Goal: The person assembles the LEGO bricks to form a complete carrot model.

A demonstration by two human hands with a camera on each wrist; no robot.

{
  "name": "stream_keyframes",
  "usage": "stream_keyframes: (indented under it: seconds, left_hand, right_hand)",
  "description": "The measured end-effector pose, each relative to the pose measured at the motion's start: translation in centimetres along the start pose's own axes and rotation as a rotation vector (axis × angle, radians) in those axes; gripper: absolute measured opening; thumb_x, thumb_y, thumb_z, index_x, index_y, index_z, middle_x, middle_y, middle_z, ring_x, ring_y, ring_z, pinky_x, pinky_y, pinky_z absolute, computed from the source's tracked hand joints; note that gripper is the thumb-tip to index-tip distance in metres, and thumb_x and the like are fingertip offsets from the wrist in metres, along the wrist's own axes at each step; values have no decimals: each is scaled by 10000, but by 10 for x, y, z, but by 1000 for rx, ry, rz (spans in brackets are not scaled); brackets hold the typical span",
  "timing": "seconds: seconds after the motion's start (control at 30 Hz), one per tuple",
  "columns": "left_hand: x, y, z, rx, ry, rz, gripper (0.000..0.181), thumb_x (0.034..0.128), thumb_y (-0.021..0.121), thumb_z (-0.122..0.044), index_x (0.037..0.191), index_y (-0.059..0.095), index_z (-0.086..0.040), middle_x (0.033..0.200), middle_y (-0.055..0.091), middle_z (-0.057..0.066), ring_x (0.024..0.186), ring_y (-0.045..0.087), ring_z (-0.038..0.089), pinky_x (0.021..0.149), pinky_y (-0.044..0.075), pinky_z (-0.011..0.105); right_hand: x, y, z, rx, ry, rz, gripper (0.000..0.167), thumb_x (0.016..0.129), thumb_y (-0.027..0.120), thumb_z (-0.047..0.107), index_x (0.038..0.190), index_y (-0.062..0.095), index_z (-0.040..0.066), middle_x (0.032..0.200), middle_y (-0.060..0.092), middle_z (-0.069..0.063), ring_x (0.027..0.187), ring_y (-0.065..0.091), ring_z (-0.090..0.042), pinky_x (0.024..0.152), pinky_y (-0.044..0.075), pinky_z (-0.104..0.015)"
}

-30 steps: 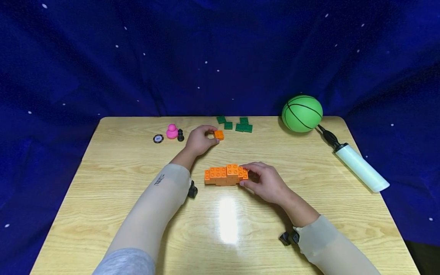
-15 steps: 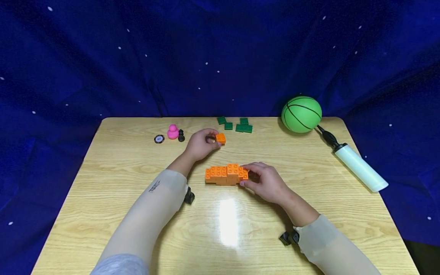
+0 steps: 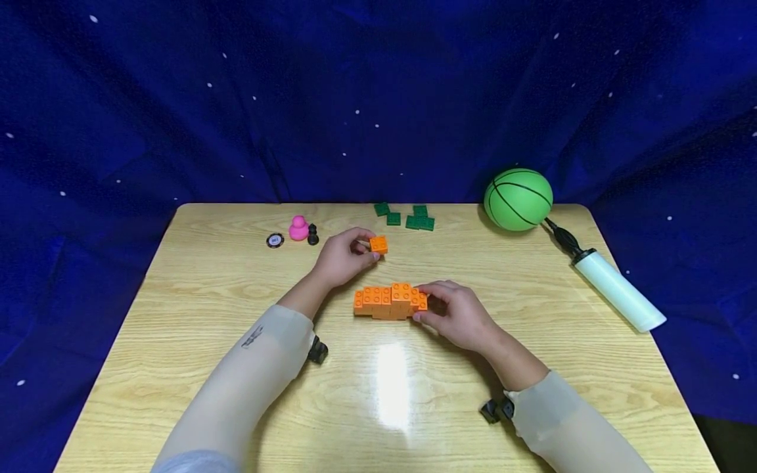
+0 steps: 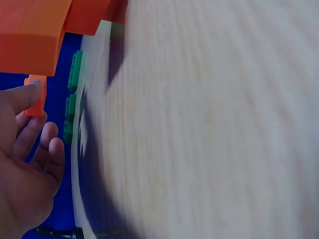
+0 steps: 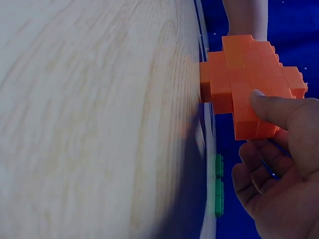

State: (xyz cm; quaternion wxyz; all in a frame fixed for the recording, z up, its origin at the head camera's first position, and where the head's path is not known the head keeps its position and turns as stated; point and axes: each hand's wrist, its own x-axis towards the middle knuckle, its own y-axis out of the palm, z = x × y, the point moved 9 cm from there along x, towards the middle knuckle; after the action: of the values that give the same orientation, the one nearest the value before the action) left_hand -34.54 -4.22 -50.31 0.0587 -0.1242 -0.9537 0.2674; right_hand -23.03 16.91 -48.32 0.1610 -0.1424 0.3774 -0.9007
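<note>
My left hand (image 3: pixel 345 257) pinches a small orange building brick (image 3: pixel 378 245) between thumb and fingers, a little behind the built piece. In the left wrist view that brick (image 4: pixel 36 95) shows at the fingertips, the other fingers loosely bent. An orange brick assembly (image 3: pixel 384 302), stepped and several bricks long, is at the table's middle. My right hand (image 3: pixel 458 314) grips its right end; in the right wrist view the thumb lies on the face of the assembly (image 5: pixel 249 84) and the fingers are partly hidden behind it.
Several green bricks (image 3: pixel 420 223) lie near the back edge of the wooden table (image 3: pixel 177 368). A pink rubber duck (image 3: pixel 298 228), a black chess pawn (image 3: pixel 313 235) and a poker chip (image 3: pixel 275 240) are at back left. A green ball (image 3: pixel 518 200) and a hand pump (image 3: pixel 618 289) are at right.
My left hand has drawn the small orange brick slightly toward me, away from the green bricks. The right hand and the assembly have stayed almost in place.
</note>
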Motion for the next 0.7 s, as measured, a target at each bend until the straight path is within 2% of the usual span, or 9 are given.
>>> stream_keyframes:
  seconds: [0.33,0.57,0.7]
  left_hand:
    - [-20,-14,0,-59,-13,-2,354,932,803,-251,1261,690,-183,1060,697,19,997,659,206,889,557,410]
    - [-36,-20,-7,-109,-7,-4,389,922,815,-268,1282,687,-190,1196,690,12,1050,656,201,888,568,405]
    - [-42,-21,-13,-98,10,5,375,921,816,-270,1268,690,-198,1193,698,-10,1058,650,182,881,551,398]
  right_hand:
    - [0,0,0,7,-12,-10,464,880,860,233,1284,713,59,1237,716,-60,1109,666,-244,925,556,-442]
    - [-1,1,1,13,-16,-4,458,885,856,225,1285,711,56,1234,714,-60,1089,667,-228,908,561,-427]
    - [0,1,1,8,-18,-7,453,891,850,226,1287,710,57,1232,715,-61,1086,664,-225,902,559,-430]
